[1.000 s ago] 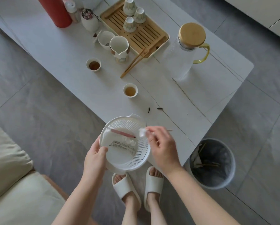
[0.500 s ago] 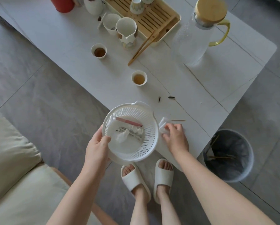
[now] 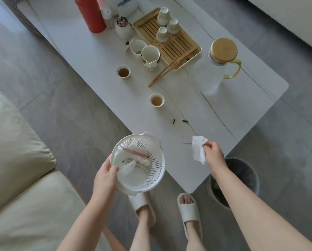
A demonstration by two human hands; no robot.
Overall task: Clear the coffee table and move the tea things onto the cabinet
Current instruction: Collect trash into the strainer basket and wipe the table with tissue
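Observation:
My left hand [image 3: 105, 178] grips the rim of a white perforated basket [image 3: 157, 171] with a pink stick and wrappers inside, held at the near edge of the white coffee table [image 3: 100, 57]. My right hand [image 3: 214, 155] pinches a white tissue [image 3: 197, 149] above the table's near corner. Two small cups of tea [image 3: 123, 71] [image 3: 157, 100] stand on the table. A bamboo tea tray [image 3: 176, 46] holds three upturned cups, with bamboo tongs [image 3: 163, 74] leaning off its edge. A white pitcher cup [image 3: 150, 57] and a glass jug with a wooden lid [image 3: 218, 64] stand nearby.
A grey waste bin [image 3: 253, 175] sits on the floor by the table's near corner, under my right forearm. A red flask [image 3: 91, 13] and small jars stand at the far end. Dark crumbs [image 3: 178, 121] and a toothpick [image 3: 186, 143] lie on the table. A pale sofa [image 3: 15, 169] is at left.
My right hand has lifted the tissue off the table edge and moved right, towards the bin. The basket stays in my left hand with a crumpled tissue now inside.

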